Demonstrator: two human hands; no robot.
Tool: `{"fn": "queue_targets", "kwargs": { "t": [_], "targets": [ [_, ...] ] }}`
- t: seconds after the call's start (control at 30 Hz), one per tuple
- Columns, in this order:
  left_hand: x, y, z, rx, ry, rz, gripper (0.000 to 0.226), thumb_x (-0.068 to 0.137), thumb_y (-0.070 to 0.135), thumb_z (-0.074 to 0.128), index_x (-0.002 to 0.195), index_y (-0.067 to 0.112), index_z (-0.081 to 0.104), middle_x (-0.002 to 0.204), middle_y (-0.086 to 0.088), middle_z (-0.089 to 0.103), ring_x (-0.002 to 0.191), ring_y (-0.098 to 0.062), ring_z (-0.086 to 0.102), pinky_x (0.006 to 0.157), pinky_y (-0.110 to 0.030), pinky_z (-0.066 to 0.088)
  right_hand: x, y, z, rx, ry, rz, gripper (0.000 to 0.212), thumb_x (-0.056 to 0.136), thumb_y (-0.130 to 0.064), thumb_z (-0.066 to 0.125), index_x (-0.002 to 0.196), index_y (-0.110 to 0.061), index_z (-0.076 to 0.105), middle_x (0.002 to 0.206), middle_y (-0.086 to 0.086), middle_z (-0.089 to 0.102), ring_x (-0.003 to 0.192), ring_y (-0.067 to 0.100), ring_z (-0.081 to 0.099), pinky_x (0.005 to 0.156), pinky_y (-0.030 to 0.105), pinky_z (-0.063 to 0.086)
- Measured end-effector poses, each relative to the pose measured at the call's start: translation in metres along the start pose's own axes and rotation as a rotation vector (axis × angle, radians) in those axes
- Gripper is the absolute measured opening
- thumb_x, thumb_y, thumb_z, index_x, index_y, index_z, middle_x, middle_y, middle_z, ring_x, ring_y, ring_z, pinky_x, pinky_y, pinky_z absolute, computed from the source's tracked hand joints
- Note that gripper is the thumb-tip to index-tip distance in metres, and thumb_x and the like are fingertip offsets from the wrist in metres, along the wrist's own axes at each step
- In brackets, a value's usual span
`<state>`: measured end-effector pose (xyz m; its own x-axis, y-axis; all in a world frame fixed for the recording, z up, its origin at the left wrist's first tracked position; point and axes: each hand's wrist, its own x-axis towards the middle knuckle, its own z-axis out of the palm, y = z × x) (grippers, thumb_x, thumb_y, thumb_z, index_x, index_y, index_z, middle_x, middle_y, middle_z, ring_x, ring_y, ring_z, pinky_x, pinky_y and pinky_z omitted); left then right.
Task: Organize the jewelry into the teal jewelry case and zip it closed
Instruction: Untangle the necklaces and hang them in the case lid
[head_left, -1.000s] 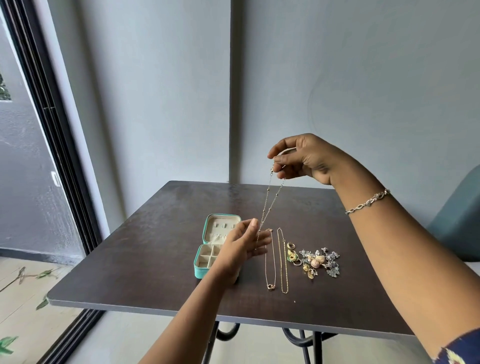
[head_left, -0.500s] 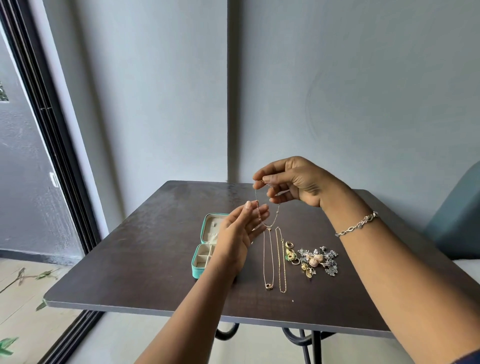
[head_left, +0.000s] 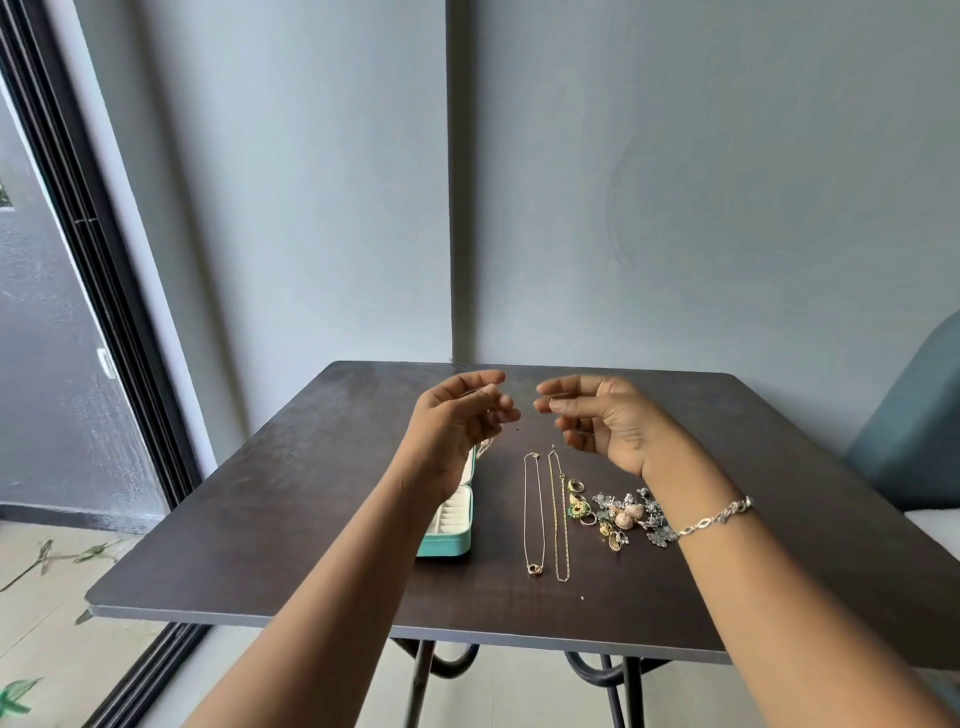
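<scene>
Above the table (head_left: 260, 519), left hand (head_left: 457, 421), right hand (head_left: 602, 421) loosely curled, grasp unclear, teal case (head_left: 452, 540) half-hidden.

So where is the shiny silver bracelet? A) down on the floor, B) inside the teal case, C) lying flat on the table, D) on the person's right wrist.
D: the silver bracelet loops round the right wrist, raised above the dark table.

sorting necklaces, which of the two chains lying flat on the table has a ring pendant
The left chain, nearer the teal case; the right chain is plain.
</scene>
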<state>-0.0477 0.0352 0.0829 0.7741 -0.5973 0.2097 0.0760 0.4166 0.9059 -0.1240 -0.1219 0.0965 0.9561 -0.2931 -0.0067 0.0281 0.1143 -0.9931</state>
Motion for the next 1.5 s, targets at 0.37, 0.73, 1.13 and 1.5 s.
{"fn": "queue_targets", "kwargs": {
  "t": [0.37, 0.73, 1.13, 1.5],
  "targets": [
    [0.007, 0.028, 0.01, 0.321, -0.156, -0.132, 0.017, 0.085, -0.002, 0.054, 0.093, 0.01, 0.061, 0.082, -0.003, 0.072, 0.043, -0.009, 0.051, 0.05, -0.019, 0.04, -0.006, 0.044, 0.02, 0.202, -0.197, 0.062, 0.032, 0.067, -0.007, 0.065, 0.098, -0.011, 0.062, 0.076, -0.002, 0.068, 0.045, 0.004, 0.044, 0.038, 0.013, 0.031],
    [0.008, 0.04, 0.01, 0.485, -0.25, -0.276, 0.022, 0.085, 0.002, 0.057, 0.105, 0.009, 0.061, 0.105, -0.013, 0.069, 0.041, -0.006, 0.048, 0.044, -0.014, 0.035, -0.002, 0.056, 0.015, 0.273, -0.222, 0.058, 0.061, 0.035, -0.034, 0.093, 0.089, -0.015, 0.072, 0.089, 0.003, 0.068, 0.063, 0.01, 0.055, 0.048, 0.018, 0.042],
    [0.009, 0.053, 0.017, 0.581, -0.233, -0.27, 0.02, 0.083, -0.01, 0.053, 0.098, 0.002, 0.062, 0.064, -0.006, 0.068, 0.048, -0.015, 0.055, 0.051, -0.021, 0.051, -0.001, 0.063, 0.012, 0.216, -0.235, 0.043, 0.06, 0.039, -0.03, 0.091, 0.085, -0.005, 0.062, 0.088, 0.011, 0.071, 0.078, 0.018, 0.067, 0.068, 0.026, 0.054],
    [0.009, 0.067, 0.016, 0.54, -0.173, -0.212, 0.019, 0.085, -0.009, 0.051, 0.095, 0.004, 0.062, 0.069, -0.01, 0.065, 0.042, -0.012, 0.054, 0.053, -0.027, 0.056, -0.008, 0.073, 0.011, 0.188, -0.229, 0.03, 0.038, 0.057, -0.025, 0.081, 0.089, -0.01, 0.065, 0.092, 0.009, 0.07, 0.081, 0.015, 0.065, 0.073, 0.026, 0.052]
  ]
}}
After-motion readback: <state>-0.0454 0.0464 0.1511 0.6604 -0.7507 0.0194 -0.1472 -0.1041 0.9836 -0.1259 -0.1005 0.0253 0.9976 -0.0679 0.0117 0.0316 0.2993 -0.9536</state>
